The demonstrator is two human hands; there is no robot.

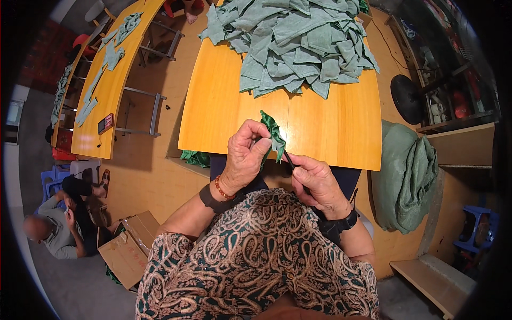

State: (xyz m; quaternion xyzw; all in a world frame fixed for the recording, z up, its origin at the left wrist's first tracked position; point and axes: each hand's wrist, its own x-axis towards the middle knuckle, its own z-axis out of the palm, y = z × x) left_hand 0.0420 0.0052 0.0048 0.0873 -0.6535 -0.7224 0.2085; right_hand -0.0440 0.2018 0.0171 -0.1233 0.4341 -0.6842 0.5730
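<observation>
Left hand (246, 154): closing around a small green cloth (273, 133), pinching it between thumb and fingers. Right hand (314, 181): curling nearly shut, gripping a thin dark tool (289, 158) whose kind cannot be told, tip touching the cloth's lower end. Cloth being held upright just above the near edge of the worktop (224, 112). Pile of green cloths (293, 42) lying at the worktop's far end. Cardboard box (128, 250) standing on the floor, lower left; contents mostly hidden. Green sack (405, 176) slumping at right.
</observation>
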